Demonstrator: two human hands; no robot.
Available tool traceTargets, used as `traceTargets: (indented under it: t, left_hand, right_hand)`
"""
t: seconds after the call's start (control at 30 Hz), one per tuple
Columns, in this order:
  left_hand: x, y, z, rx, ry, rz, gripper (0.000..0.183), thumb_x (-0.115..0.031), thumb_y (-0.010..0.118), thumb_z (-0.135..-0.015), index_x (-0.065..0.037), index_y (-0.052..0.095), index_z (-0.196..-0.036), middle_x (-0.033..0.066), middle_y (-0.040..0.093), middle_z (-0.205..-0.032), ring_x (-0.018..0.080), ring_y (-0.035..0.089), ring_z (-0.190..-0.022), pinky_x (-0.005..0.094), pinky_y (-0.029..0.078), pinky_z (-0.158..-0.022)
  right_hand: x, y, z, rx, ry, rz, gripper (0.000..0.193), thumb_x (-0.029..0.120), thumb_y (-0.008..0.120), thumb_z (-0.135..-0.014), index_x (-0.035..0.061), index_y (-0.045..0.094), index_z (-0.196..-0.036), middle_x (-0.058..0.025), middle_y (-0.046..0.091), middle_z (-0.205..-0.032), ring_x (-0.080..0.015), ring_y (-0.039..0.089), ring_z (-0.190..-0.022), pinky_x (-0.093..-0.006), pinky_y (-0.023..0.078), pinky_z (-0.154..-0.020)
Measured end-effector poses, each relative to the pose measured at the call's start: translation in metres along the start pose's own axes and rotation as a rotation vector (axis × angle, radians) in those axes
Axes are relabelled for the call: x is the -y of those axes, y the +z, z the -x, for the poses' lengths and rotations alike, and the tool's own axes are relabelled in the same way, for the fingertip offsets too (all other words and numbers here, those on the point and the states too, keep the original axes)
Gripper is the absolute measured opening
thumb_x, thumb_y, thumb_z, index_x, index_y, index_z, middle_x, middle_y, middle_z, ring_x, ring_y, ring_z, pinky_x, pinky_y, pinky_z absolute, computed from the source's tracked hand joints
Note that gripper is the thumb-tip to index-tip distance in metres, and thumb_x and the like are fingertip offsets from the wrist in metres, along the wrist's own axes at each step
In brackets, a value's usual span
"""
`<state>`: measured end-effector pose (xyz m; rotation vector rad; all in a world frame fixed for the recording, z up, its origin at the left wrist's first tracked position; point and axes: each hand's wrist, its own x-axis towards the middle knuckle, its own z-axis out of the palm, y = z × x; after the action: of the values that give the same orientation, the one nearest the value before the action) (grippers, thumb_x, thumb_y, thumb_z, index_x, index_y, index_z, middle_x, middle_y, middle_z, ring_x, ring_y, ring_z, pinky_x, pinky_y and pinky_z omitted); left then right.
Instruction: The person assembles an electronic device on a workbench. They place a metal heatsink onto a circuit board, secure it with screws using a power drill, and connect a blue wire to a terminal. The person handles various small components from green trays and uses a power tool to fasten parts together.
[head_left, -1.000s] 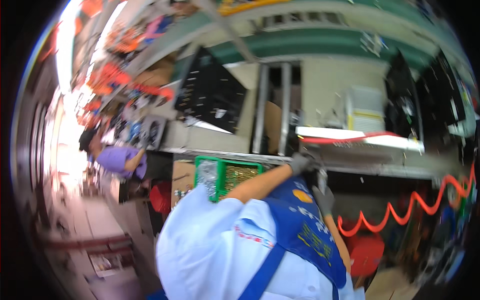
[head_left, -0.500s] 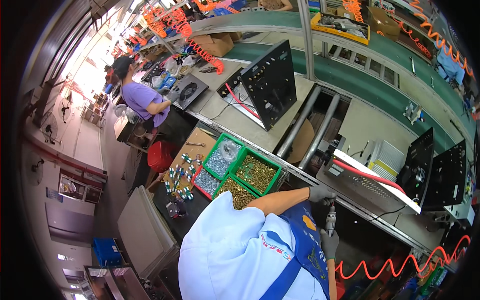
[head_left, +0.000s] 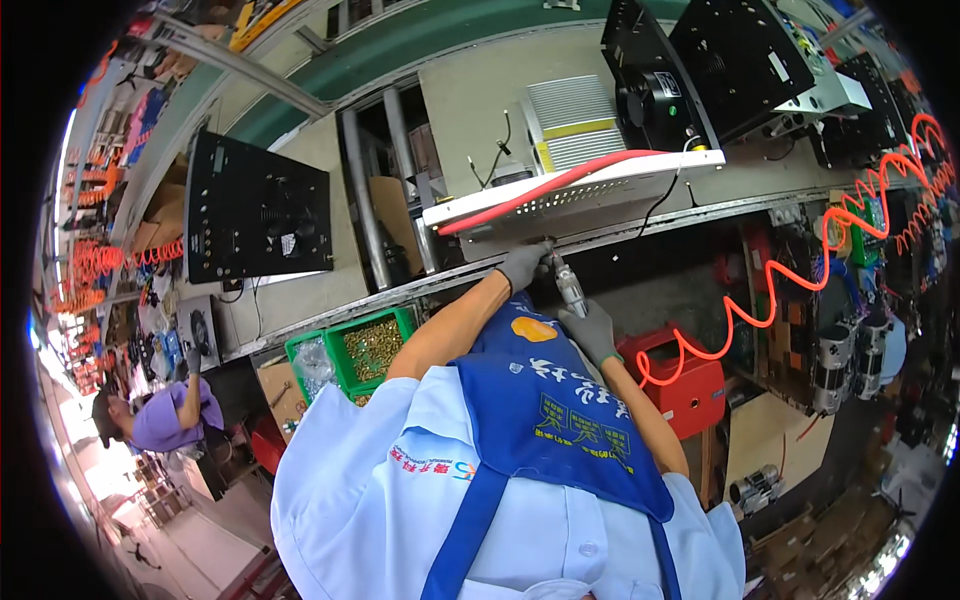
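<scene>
In my right hand, grey-gloved with fingers wrapped round the grip, is a silver air screwdriver. Its tip points up and away toward the workbench edge. My left hand, also gloved, is closed close to that tip; whatever its fingers pinch is too small to make out. Just beyond both hands, a white-edged metal housing rests on the bench, with a red hose along its upper edge. A finned silver block and an upright black panel stand behind that edge.
Green bins of brass fittings are left of my arm. Metal rollers cross a bench gap; another black panel stands beyond. An orange coiled hose hangs at right above a red case. A co-worker works far left.
My view has swung right, so the bins and co-worker now appear farther left. Both hands stay close together at the screwdriver, now before the white-edged housing.
</scene>
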<state>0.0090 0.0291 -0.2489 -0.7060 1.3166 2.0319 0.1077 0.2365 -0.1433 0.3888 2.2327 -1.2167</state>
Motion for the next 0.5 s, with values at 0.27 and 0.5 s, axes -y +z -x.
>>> traceTargets:
  t: [0.27, 0.5]
  left_hand:
    - [-0.044, 0.013, -0.015, -0.078, 0.007, 0.044, 0.009, -0.009, 0.057, -0.101, -0.009, 0.067, -0.103, 0.0032, 0.061, -0.083, 0.0136, 0.057, -0.067, 0.0272, 0.047, -0.057]
    - [-0.045, 0.001, -0.025, -0.041, -0.098, 0.058, 0.008, -0.008, 0.058, -0.101, -0.011, 0.066, -0.102, -0.0003, 0.060, -0.082, 0.0092, 0.053, -0.065, 0.0242, 0.042, -0.054]
  right_hand:
    - [0.021, 0.013, -0.037, -0.041, 0.089, 0.075, 0.051, 0.046, 0.077, -0.078, 0.0020, 0.070, -0.102, -0.0231, 0.073, -0.093, -0.0363, 0.073, -0.090, -0.0446, 0.054, -0.081]
    - [0.011, 0.023, -0.046, -0.023, 0.069, -0.003, 0.052, 0.046, 0.077, -0.077, 0.0010, 0.069, -0.101, -0.0233, 0.073, -0.091, -0.0361, 0.073, -0.088, -0.0446, 0.054, -0.080]
